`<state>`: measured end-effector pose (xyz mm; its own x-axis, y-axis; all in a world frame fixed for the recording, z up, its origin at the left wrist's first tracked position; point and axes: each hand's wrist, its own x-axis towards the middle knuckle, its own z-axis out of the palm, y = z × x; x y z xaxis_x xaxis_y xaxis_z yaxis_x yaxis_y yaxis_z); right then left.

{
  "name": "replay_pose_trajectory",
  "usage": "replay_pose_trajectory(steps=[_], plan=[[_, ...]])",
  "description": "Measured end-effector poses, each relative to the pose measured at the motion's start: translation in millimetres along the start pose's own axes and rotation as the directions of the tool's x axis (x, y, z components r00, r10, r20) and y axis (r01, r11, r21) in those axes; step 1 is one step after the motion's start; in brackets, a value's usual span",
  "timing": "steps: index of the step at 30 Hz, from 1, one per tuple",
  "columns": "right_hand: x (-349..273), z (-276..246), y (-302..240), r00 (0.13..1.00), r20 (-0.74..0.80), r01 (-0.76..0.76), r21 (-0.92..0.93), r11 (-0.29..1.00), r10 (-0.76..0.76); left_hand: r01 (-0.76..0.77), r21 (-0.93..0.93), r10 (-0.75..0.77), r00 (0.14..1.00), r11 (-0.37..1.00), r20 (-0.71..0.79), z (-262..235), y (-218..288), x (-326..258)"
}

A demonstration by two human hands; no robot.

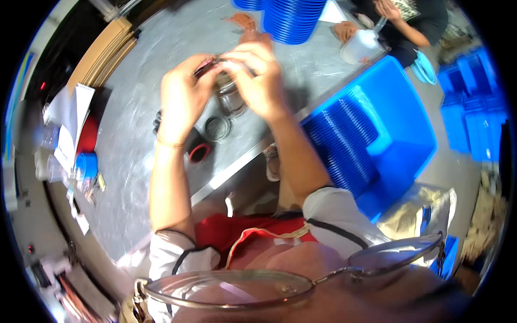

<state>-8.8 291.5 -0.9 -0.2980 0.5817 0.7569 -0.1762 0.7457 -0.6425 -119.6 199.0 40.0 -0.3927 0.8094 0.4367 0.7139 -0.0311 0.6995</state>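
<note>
Above the grey table [134, 70], my left hand [186, 89] and my right hand [256, 81] meet, both closed with their fingers pinched close together. Something small and dark with a reddish glint [205, 67] shows at the left fingers. It is blurred, and its kind cannot be made out. Just beneath the hands is a clear glass vessel [231, 101], its upper part hidden by the fingers. A round clear glass piece [217, 129] lies nearer to me. Beside my left wrist is a black cylinder with a red rim [199, 153].
Blue stacked trays [293, 21] stand at the far edge, near brown cloths [344, 31] and a translucent jug [362, 46]. At right, a blue crate [412, 140] holds stacked blue trays [342, 142]. Cardboard sheets [102, 51] lean left. A person's hand [389, 9] shows at upper right.
</note>
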Motion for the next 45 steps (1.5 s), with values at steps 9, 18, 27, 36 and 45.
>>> replay_pose_trajectory(steps=[9,18,27,36,45], plan=[[0.2,-1.8,-2.8,0.999,-0.041,0.013,0.086,0.996,-0.009,0.019,0.077,-0.019,1.000,0.997,0.004,0.7,10.2,0.5],[0.3,-0.9,-5.4,0.999,-0.041,0.003,0.078,0.997,0.000,-0.102,0.133,0.105,0.994,0.986,-0.014,2.1,-0.9,-1.0],[1.9,-4.0,-9.5,1.000,-0.023,-0.001,0.064,0.998,0.002,-0.033,0.113,0.034,0.999,0.993,-0.002,3.2,-1.5,-1.4],[1.8,-1.6,-11.8,0.998,-0.050,0.040,0.025,0.999,-0.039,-0.120,0.138,0.122,0.993,0.983,-0.003,2.5,0.8,-1.9],[1.5,-5.1,-9.3,0.996,-0.048,0.084,0.039,0.996,-0.082,-0.026,0.140,0.029,0.999,0.990,-0.015,1.3,5.3,-1.3]])
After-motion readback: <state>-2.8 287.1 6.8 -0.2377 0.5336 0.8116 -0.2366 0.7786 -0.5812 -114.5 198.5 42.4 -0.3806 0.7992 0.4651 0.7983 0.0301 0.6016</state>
